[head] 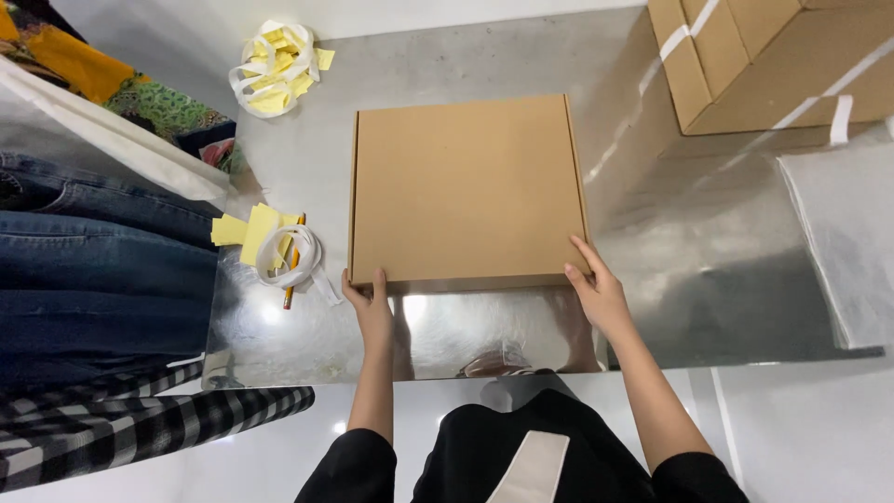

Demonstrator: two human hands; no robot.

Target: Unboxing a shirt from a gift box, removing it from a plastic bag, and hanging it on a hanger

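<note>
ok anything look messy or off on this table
The flat cardboard box sits square and closed, left hand and right hand at its near corners. Only loose litter stands out: crumpled yellow and white backing strips at the far edge, more strips beside the box.

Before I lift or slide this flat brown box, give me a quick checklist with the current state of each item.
1. Left hand on the near left corner of the flat brown box: ok.
2. Right hand on the near right corner: ok.
3. Box lid shut flat: ok.
4. Nothing lying on top of the box: ok.
5. Metal tabletop bare to the right of the box: ok; to the left, yellow paper strips and a pencil lie close: not ok.
6. Fingers under the box edge: cannot tell.
</note>
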